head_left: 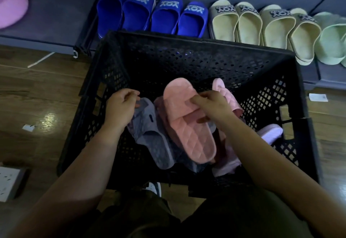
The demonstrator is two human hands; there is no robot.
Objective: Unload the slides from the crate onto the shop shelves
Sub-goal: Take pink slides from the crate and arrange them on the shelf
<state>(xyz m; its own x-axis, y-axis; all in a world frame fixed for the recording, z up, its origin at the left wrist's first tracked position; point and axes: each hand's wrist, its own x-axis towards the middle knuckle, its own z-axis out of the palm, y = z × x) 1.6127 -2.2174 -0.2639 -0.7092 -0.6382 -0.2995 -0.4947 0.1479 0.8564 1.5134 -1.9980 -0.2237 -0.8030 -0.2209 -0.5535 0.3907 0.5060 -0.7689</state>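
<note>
**Picking slides from the crate**

The far shelf (61,18) already carries blue slides (151,14) and cream slides (262,24) in a row. The black crate (187,54) stands near it, several slides inside. The right hand (213,106) grips the pink slide (189,131) by its strap; the left hand (121,104) pinches the grey slide (151,140) at its far end. Next, likely: lift both over the crate wall.

The wooden floor (41,95) bears the black crate (187,54). Beyond the right hand (211,104), the low shelf (309,73) bears blue slides (164,16), cream slides (249,24) and green slides (331,37).
</note>
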